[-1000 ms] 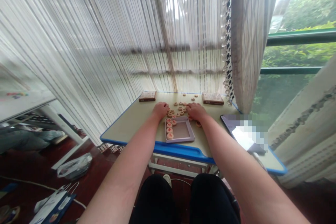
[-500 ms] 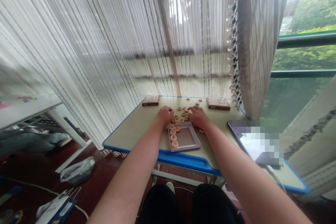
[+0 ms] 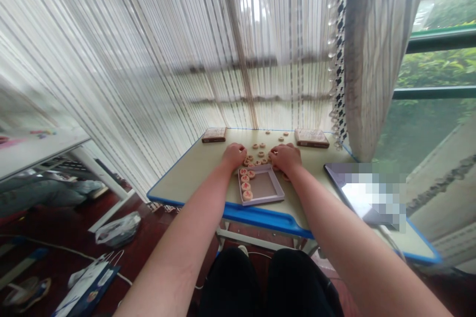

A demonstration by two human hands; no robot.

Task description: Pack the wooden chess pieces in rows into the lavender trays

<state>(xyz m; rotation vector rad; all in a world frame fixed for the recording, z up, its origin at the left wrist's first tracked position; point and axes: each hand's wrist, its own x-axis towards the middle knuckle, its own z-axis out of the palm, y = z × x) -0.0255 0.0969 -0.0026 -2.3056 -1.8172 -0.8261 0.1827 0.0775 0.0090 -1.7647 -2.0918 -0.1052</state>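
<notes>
A shallow, pale open box [image 3: 280, 193] lies near the table's front edge. Along its left side are several round wooden Chinese chess pieces [image 3: 246, 186] with red characters. Just behind the box's back left corner is my left hand [image 3: 234, 155], its fingers curled beside loose pieces; whether they hold one is hidden. My right hand [image 3: 287, 156] rests behind the back right corner, fingers bent together, with a Chinese chess piece at the fingertips. More loose pieces [image 3: 261, 154] lie between the two hands and farther back.
Two flat brown boxes [image 3: 214, 134] [image 3: 311, 137] stand at the table's back corners. A tablet-like device [image 3: 334, 178], partly blurred out, lies on the right. String curtains [image 3: 167, 59] hang behind the table [image 3: 186, 173]. Bags [image 3: 118, 229] are on the floor to the left.
My right hand has drawn its fingers in and shifted slightly right. The left hand stays in nearly the same place. The whole view has tilted a little, so the table appears higher.
</notes>
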